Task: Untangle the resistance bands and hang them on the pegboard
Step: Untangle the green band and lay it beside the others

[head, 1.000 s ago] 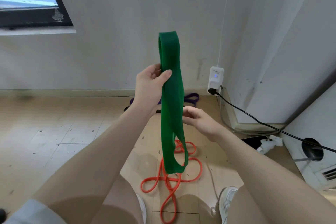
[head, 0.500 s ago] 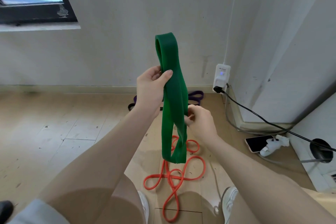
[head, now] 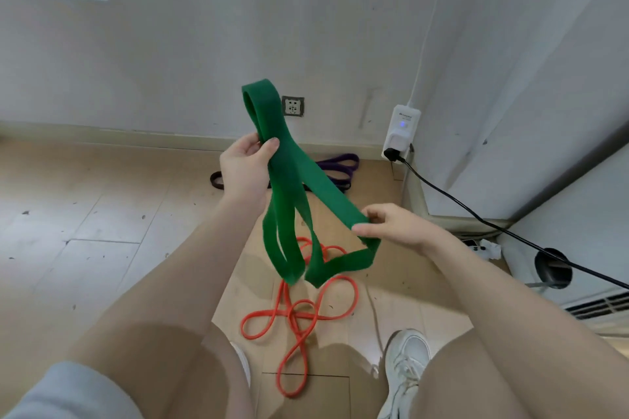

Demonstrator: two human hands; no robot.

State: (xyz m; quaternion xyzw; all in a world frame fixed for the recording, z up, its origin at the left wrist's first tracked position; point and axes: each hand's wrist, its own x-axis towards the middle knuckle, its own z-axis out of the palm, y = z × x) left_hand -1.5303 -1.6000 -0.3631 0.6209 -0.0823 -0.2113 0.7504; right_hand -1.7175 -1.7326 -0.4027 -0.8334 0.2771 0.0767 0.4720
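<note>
While the left hand (head: 245, 167) pinches the wide, matte green band (head: 296, 180) high, the right hand (head: 394, 226) grips one strand, pulled sideways above the thin orange band (head: 299, 313) looped on the floor.

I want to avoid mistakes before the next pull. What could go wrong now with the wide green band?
1. The wide green rubber band is still doubled into loops; pulling with the right hand may tighten the twist.
2. If the left hand slips, it may snap back.
3. The thin orange rubber band lies by the white shoe: possibly a trip hazard.
</note>
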